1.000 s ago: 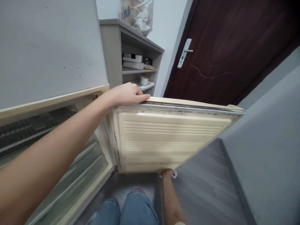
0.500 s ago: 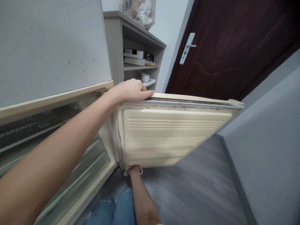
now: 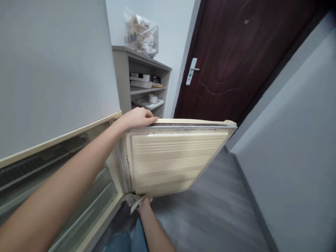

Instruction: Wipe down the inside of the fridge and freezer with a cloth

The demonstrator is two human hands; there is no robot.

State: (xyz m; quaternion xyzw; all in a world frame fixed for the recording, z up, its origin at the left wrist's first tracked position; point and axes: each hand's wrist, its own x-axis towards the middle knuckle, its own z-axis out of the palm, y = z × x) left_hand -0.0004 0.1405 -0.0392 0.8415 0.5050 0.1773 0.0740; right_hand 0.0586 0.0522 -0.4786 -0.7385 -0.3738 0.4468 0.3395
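Note:
A cream-coloured refrigerator door [image 3: 178,157] stands swung open, its ribbed inner panel facing me and dark stains along its seal. My left hand [image 3: 138,118] grips the door's top edge near the hinge side, fingers over the far side and mostly hidden. Down at the lower hinge corner, my right hand [image 3: 145,203] holds a pale cloth [image 3: 133,201] against the underside of the door. Its fingers are partly covered by the cloth and the door. To the left lies the open refrigerator compartment [image 3: 105,182], with clear drawer fronts inside.
Behind the door stands a grey shelf unit [image 3: 120,77] with boxes [image 3: 141,84] and a white cup [image 3: 153,99]. A plastic bag [image 3: 143,35] sits on top. A dark red room door [image 3: 223,70] and a pale wall [image 3: 288,140] rise beyond the grey floor [image 3: 210,217].
My view has tilted up and pulled back slightly. The left hand keeps its place on the door's top edge. More of the cloth now shows beside my right hand at the lower corner.

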